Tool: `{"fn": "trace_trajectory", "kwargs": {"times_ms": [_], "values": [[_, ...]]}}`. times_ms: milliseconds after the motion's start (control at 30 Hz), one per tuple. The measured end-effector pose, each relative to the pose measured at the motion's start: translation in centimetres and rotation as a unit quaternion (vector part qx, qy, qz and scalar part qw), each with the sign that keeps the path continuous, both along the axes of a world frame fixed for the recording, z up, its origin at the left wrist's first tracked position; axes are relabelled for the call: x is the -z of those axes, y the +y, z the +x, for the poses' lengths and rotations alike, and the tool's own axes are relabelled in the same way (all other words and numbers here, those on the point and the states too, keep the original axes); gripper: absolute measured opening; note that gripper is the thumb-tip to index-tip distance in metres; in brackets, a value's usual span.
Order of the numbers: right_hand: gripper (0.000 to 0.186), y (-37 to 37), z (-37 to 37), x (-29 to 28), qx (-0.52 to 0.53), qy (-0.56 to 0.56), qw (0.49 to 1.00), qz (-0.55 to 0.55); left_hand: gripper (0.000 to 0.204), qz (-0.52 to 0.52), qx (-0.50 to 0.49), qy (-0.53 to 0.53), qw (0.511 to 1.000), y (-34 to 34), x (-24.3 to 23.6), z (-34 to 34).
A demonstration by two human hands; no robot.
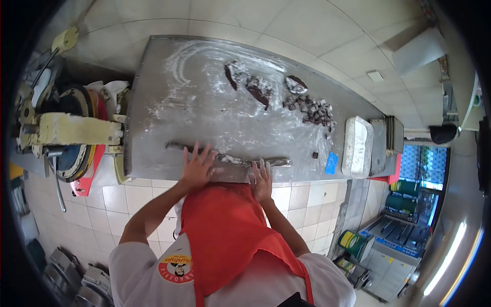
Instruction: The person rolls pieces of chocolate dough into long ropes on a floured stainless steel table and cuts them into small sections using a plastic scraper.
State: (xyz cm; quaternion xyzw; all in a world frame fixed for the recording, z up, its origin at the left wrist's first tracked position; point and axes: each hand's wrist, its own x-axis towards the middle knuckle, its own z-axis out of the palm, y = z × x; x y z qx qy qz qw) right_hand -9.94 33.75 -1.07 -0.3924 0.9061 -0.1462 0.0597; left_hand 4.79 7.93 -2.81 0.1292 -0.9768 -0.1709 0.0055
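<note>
A long, thin rope of dark brown dough (230, 159), dusted with flour, lies along the near edge of the steel worktable (204, 123). Across its left part rests my left hand (198, 166), flat with the fingers spread. My right hand (261, 179) touches the rope farther right, its fingers stretched out over it. Both ends of the rope stick out beyond my hands. Farther back on the table lie larger dark dough pieces (257, 92) and a floured lump (295, 84). Beside them is a heap of small cut dough pieces (312, 110).
A white floury tray (357, 147) stands at the table's right end, beside stacked dark trays (387, 134). A blue card (331, 162) and one small dough piece (315, 155) lie nearer. To the left stands a cream-coloured machine (76, 129). Tiled wall runs behind the table.
</note>
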Motion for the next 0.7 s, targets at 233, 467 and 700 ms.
{"fn": "trace_trajectory", "kwargs": {"times_ms": [233, 467, 700], "values": [[0.060, 1.1, -9.4, 1.3, 0.011, 0.051, 0.987, 0.151, 0.068, 0.001, -0.004, -0.048, 0.999, 5.8, 0.5, -11.5], [0.068, -1.8, -22.3, 3.0, 0.046, 0.072, 0.992, 0.096, 0.063, -0.068, 0.020, -0.083, 0.994, 3.1, 1.5, -17.3], [0.061, 11.6, -12.1, 1.1, -0.017, -0.008, 1.000, 0.000, 0.062, -0.048, -0.016, -0.106, 0.993, 16.4, 0.4, -12.2]]}}
